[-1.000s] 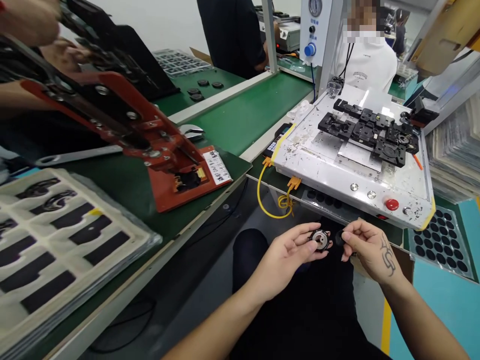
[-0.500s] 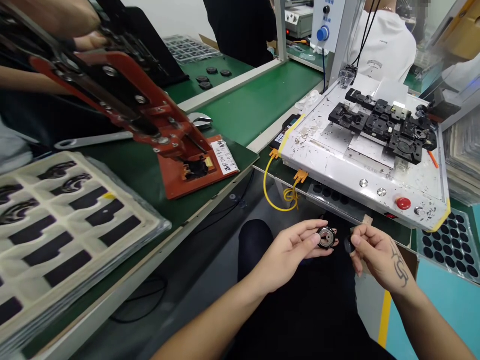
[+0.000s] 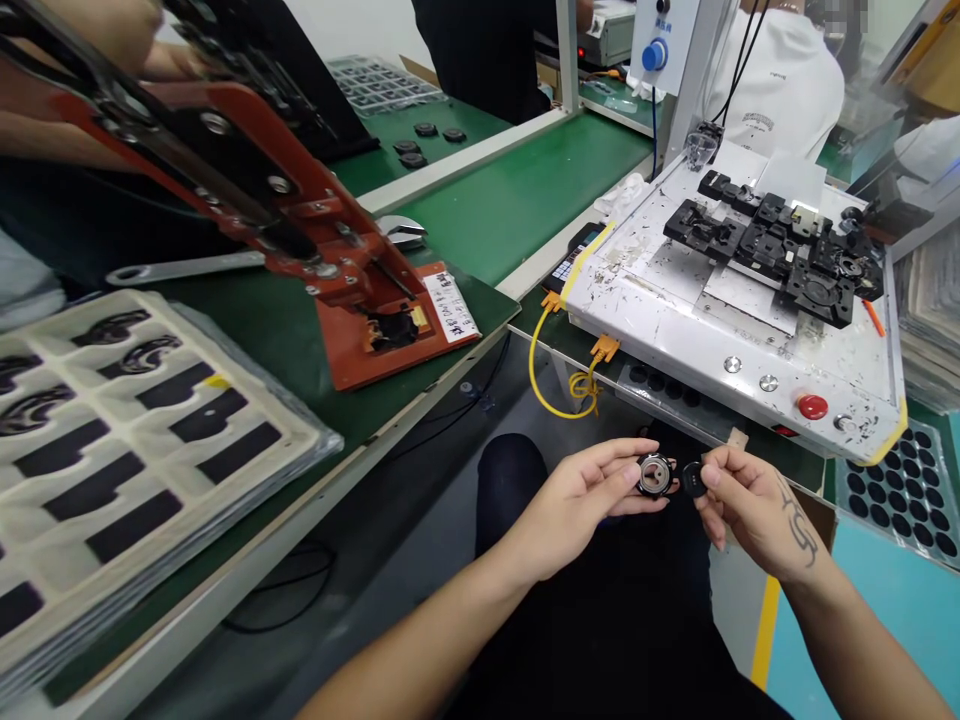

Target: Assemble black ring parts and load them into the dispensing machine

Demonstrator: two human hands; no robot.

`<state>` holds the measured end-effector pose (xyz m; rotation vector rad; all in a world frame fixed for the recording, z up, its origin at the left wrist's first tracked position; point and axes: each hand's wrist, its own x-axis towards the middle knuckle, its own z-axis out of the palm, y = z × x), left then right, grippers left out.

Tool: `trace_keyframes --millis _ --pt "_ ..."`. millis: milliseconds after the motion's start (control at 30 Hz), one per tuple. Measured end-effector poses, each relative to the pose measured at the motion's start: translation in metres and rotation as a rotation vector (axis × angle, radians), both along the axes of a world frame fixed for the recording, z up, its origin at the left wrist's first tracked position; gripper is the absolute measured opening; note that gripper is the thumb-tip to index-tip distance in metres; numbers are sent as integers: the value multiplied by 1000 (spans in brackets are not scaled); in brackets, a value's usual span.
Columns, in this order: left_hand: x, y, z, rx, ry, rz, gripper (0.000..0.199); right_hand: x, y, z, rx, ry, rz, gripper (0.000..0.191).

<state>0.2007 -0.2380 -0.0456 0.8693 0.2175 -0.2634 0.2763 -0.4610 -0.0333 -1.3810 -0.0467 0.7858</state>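
My left hand (image 3: 592, 490) is closed around the edge of a round watch case (image 3: 655, 476), black with a pale ring inside, its open face turned up toward me. Just to its right, a thin black disc (image 3: 694, 479) is pinched between the thumb and fingers of my right hand (image 3: 742, 495). The disc's broad face shows, with tiny marks on it. A narrow gap lies between case and disc, and both are held above my lap.
A white machine (image 3: 660, 320) with black fixtures and a red button (image 3: 812, 406) stands ahead right. A red hand press (image 3: 375, 340) and a tray of dark parts (image 3: 172, 420) are at left. Black discs fill a sheet (image 3: 892, 490) at right. A co-worker's arm (image 3: 97, 40) is behind the press.
My right hand has turned the black disc so that its flat face shows, and the disc is slightly nearer the watch case. The left hand has hardly moved. The view has shifted slightly.
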Motion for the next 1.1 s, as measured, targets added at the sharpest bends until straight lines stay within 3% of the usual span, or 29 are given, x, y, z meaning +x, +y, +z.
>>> trace_keyframes --millis 233,600,767,1100 --pt "0 0 1 -1 -18 -7 45 -1 -1 -1 -36 -63 42 38" --pt "-1 -2 3 15 -32 -10 49 -1 3 9 -232 -289 67 39" --pt "-2 -1 2 31 -45 -20 49 1 4 8 -225 -498 99 28" --pt "-4 -5 1 105 -61 -24 50 -7 16 6 -225 -545 138 23"
